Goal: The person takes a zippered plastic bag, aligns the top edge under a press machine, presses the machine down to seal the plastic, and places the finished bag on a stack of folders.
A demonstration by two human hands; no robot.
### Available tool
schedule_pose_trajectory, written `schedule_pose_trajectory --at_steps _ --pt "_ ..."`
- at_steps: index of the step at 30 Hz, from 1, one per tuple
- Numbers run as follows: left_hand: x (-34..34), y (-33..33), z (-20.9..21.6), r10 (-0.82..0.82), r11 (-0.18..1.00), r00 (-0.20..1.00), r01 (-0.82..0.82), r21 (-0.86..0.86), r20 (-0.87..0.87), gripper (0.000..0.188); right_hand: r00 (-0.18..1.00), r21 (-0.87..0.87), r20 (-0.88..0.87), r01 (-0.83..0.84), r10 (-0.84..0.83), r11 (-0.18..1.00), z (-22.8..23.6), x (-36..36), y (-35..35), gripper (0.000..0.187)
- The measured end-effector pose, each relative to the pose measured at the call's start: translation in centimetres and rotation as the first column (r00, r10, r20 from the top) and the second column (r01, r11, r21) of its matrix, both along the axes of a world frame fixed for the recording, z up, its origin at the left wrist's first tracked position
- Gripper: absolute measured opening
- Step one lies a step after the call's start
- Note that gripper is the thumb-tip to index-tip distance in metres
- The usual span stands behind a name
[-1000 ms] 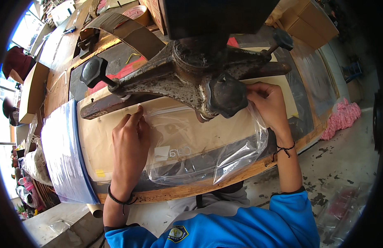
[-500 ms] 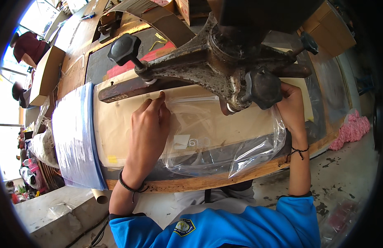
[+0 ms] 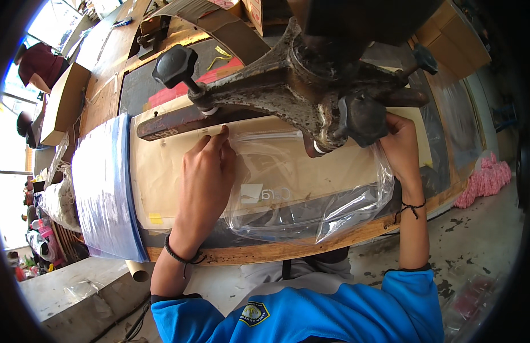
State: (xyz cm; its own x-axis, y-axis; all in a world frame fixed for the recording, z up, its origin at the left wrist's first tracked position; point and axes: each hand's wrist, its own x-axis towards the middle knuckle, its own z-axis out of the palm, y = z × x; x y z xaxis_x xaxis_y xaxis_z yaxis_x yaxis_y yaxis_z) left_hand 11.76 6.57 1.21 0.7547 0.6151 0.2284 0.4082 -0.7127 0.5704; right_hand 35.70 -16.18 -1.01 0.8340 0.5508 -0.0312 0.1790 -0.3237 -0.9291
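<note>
A clear plastic pouch (image 3: 299,214) with a zip strip along its far side and a pale printed mark lies under the machine head (image 3: 288,86). My left hand (image 3: 208,177) is closed at its far left corner, index finger stretched forward and thumb hidden. On the pouch's right side my right hand (image 3: 403,146) is closed at the corner, its fingertips partly behind a black knob (image 3: 363,120). Across the far edge of the pouch runs a dark metal bar (image 3: 179,127) of the machine. Beneath lies a tan sheet (image 3: 162,191) on the dark worktop.
A stack of clear plastic sheets (image 3: 105,188) with blue edges lies at the left. Beyond the machine stand a curved cardboard piece (image 3: 219,26) and a cardboard box (image 3: 453,40). A pink bundle (image 3: 483,182) is at the right. Another person (image 3: 42,68) is at the far left.
Both hands keep nearly the same places. The near film of the pouch has shifted slightly, and its printed mark shows more clearly.
</note>
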Motion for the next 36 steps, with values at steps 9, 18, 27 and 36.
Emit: schedule_pose_trajectory --at_steps 9,18,27,36 --pt "0.0 0.1 0.3 -0.020 0.999 0.999 0.019 -0.042 -0.033 0.028 1.000 -0.014 0.015 0.001 -0.001 1.000 0.3 -0.2 0.0 0.019" --pt "-0.3 0.4 -0.2 -0.017 1.000 1.000 0.017 0.003 0.005 0.029 1.000 -0.021 0.008 0.017 -0.017 1.000 -0.1 0.0 0.2 0.019" --pt "-0.2 0.4 -0.5 -0.023 1.000 1.000 0.023 0.018 0.014 0.030 0.999 -0.005 0.038 0.021 -0.021 1.000 0.4 -0.5 0.3 0.017" --pt "0.0 0.0 0.5 0.026 0.994 1.000 -0.026 -0.102 0.001 0.018 0.999 0.006 0.025 0.044 -0.044 0.999 0.4 -0.8 0.6 0.013"
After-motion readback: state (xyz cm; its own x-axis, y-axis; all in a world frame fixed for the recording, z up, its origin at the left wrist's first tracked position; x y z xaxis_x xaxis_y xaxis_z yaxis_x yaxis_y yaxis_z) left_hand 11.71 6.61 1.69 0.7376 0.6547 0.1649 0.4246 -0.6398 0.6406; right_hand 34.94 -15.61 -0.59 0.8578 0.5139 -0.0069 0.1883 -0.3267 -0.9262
